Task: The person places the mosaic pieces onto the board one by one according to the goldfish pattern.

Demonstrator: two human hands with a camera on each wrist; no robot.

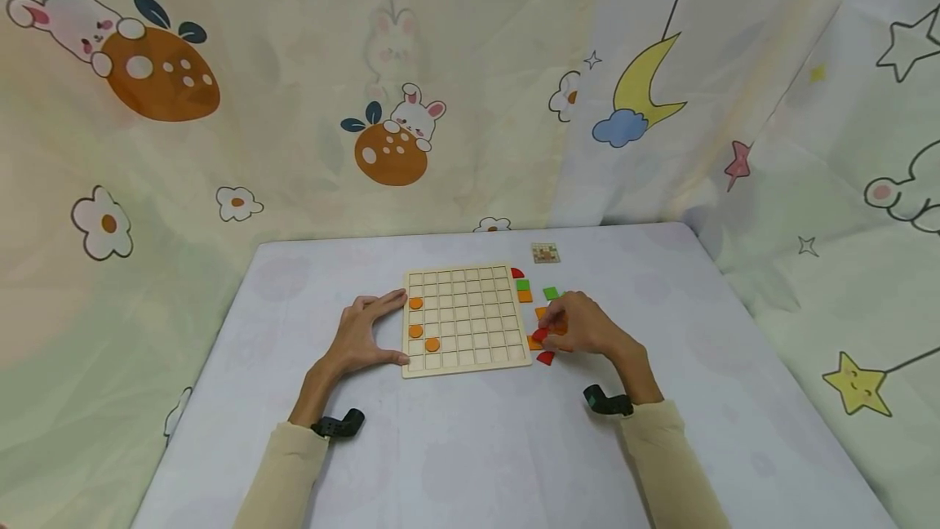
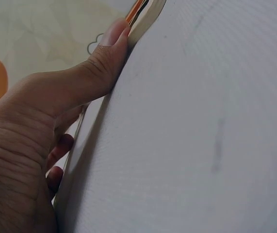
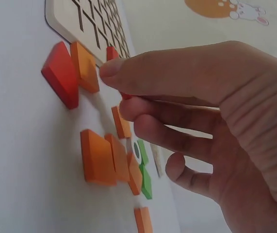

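Observation:
A pale wooden grid board (image 1: 470, 321) lies on the table, with three orange discs (image 1: 432, 344) in squares near its left side. My left hand (image 1: 361, 335) spans the board's left edge, fingers extended towards the upper corner and thumb at the lower one. In the left wrist view the thumb (image 2: 97, 68) presses against the board's side. Beyond the board's right edge, my right hand (image 1: 583, 325) pinches a small red piece (image 3: 111, 52) between thumb and fingertips. Just below that hand lies a red wedge-like piece (image 3: 63, 75) beside an orange square (image 3: 85, 68).
More orange pieces (image 3: 98, 158) and green pieces (image 3: 146, 182) lie around the right hand. A green square (image 1: 523, 285) and a red quarter-round piece (image 1: 517, 273) sit by the board's upper right edge. Behind them is a small patterned card (image 1: 545, 253). A printed curtain (image 1: 294, 145) hangs behind the table.

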